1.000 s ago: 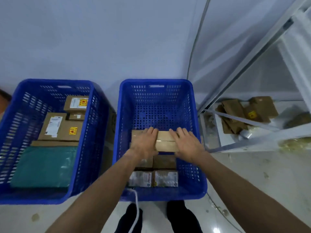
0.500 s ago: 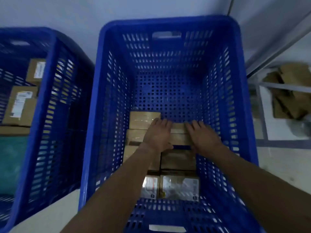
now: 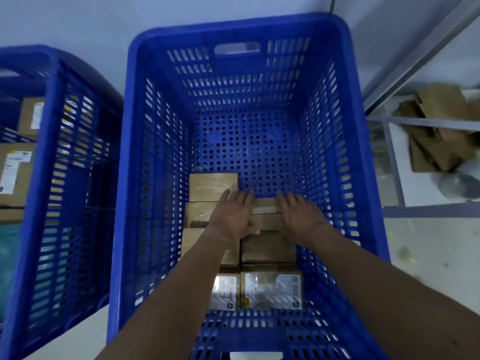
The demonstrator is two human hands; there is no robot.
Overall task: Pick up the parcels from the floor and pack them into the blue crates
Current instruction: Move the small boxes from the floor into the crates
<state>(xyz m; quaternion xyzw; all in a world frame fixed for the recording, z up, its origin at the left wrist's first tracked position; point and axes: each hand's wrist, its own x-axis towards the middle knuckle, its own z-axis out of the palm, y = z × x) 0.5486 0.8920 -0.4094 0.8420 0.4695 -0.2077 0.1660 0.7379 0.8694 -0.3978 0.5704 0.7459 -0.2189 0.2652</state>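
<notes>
A tall blue perforated crate [image 3: 335, 141] fills the middle of the view. Several small brown parcels lie in two rows on its floor. Both my hands reach down into it. My left hand [image 3: 232, 215] and my right hand [image 3: 298, 216] lie flat with straight fingers on either side of one brown taped parcel [image 3: 266, 213] in the right row. Another brown parcel [image 3: 211, 188] lies at the far end of the left row. Two parcels with white labels [image 3: 271, 289] lie nearest me. The crate's far half shows bare floor.
A second blue crate [image 3: 55, 152] stands close on the left, holding labelled brown boxes [image 3: 15, 167] and a green package. At right, a metal rack frame [image 3: 392, 162] stands over a heap of brown parcels [image 3: 439, 136] on the floor. A pale wall is behind.
My head has come down closer over the middle crate. Both hands lowered the brown parcel into the right row and now lie flatter on it.
</notes>
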